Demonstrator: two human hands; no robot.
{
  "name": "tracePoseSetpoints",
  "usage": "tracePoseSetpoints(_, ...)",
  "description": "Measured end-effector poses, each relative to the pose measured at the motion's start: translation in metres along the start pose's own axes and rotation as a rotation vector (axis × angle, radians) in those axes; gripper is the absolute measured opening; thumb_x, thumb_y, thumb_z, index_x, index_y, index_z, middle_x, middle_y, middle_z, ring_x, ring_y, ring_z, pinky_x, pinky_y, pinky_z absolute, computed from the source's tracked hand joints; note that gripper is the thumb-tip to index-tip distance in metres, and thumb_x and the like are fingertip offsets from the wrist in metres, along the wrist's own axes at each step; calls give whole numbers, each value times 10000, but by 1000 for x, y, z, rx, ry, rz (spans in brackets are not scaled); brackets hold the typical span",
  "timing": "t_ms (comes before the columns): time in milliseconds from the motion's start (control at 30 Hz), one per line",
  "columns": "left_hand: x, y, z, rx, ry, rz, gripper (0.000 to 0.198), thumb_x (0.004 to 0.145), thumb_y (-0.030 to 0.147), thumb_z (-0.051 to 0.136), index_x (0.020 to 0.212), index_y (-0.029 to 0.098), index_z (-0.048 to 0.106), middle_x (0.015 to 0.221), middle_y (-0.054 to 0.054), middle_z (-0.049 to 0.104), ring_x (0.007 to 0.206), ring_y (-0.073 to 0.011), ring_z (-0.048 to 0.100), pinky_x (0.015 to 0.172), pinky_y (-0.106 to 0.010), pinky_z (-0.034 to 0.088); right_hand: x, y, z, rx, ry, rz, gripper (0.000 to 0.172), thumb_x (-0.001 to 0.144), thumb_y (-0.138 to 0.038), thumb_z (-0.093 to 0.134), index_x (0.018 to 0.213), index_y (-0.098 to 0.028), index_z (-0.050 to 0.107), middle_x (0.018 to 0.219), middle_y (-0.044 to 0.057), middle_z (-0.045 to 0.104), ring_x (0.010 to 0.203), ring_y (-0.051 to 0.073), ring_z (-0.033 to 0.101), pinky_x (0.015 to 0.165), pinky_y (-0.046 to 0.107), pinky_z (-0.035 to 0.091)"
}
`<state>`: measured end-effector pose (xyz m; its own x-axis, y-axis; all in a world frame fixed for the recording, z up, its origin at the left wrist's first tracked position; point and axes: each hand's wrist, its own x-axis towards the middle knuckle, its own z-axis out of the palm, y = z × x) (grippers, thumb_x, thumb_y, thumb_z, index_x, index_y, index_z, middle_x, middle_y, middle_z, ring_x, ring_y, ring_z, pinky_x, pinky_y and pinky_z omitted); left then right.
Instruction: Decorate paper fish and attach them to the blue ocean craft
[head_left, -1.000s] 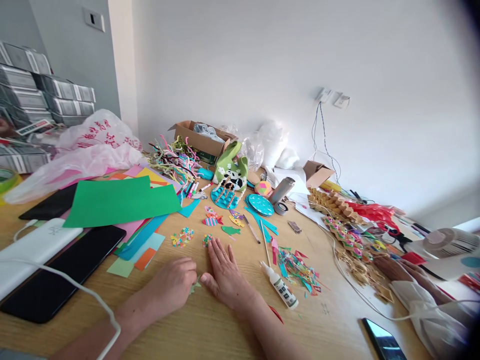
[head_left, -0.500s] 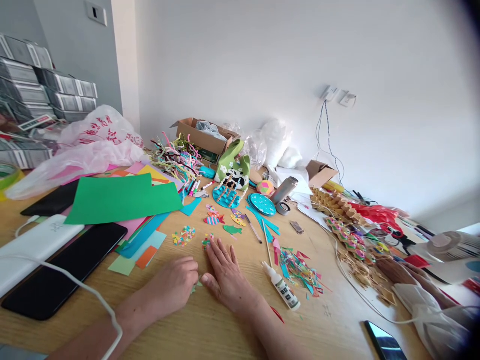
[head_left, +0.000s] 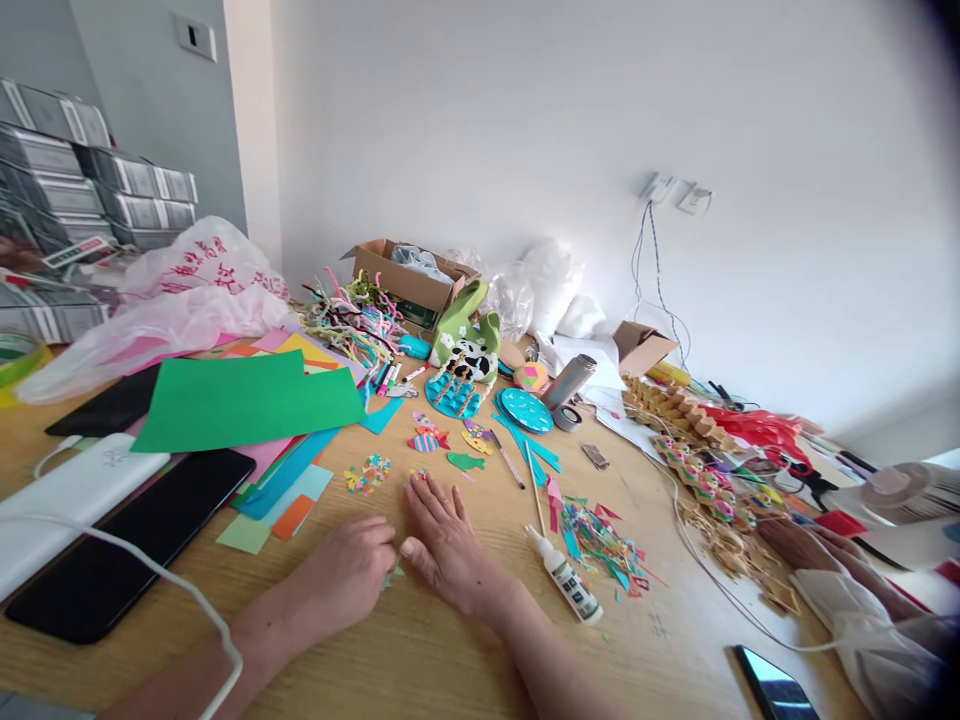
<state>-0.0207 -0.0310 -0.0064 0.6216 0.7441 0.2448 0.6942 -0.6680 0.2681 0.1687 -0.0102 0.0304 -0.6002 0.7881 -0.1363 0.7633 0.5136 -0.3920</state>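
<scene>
My right hand (head_left: 450,550) lies flat on the table with its fingers stretched out. It covers most of a small multicoloured paper cutout (head_left: 422,474), whose edge shows past the fingertips. My left hand (head_left: 358,565) rests beside it, fingers curled in; what they hold, if anything, is hidden. Pale green paper scraps (head_left: 393,576) show under its fingertips. Beyond the hands lie a patterned paper shape (head_left: 367,475), a striped paper fish (head_left: 428,440) and a green paper fish (head_left: 466,461). To the right is a white glue bottle (head_left: 571,585) on its side.
Coloured paper scraps (head_left: 604,540) are heaped at right, near a thin stick (head_left: 535,485) and a pen (head_left: 508,460). Green card (head_left: 247,400), a black phone (head_left: 135,550) and a white power bank (head_left: 75,505) with its cable lie left. Another person's hand (head_left: 799,545) is at far right.
My right hand has slid slightly to the left and covers more of the small cutout. My left hand has hardly moved.
</scene>
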Motion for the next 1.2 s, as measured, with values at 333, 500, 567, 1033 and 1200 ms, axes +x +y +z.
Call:
tracePoseSetpoints(333, -1, -8, 2, -31, 130, -15, 250, 749, -7, 469, 631, 171, 600, 693, -38, 657, 701, -181, 616, 643, -275, 428, 44, -4, -16, 39, -128, -95, 744, 979, -631, 102, 1553, -168, 197, 1615, 102, 188, 1506, 279, 9, 1177, 591, -77)
tracePoseSetpoints(500, 0, -7, 5, 22, 121, 1, 217, 718, 5, 506, 616, 168, 609, 647, -36, 641, 645, -181, 601, 606, -271, 421, 58, -7, -16, 51, -145, -124, 709, 987, -619, 109, 1554, -205, 201, 1619, 63, 184, 1507, 265, -16, 1187, 572, -75)
tracePoseSetpoints(567, 1, -7, 6, 33, 113, -6, 212, 711, 7, 518, 607, 165, 612, 639, -38, 638, 638, -176, 599, 603, -263, 423, 63, -7, -16, 60, -133, -130, 691, 989, -615, 112, 1550, -226, 220, 1619, 43, 192, 1507, 264, -15, 1192, 566, -63)
tracePoseSetpoints(1033, 0, -5, 6, 48, 139, 36, 222, 684, -14, 518, 658, 169, 642, 685, -45, 677, 696, -195, 640, 655, -282, 484, 42, -3, -28, 89, -186, -127, 668, 988, -622, 116, 1508, -269, 343, 1590, 2, 284, 1507, 276, 7, 1171, 599, -107)
tracePoseSetpoints(1200, 0, -5, 6, 54, 156, 21, 220, 687, -8, 512, 647, 167, 639, 673, -51, 683, 672, -199, 646, 638, -284, 494, 51, -7, -23, 90, -173, -152, 653, 989, -620, 128, 1514, -284, 322, 1597, -13, 262, 1506, 272, -4, 1176, 579, -114)
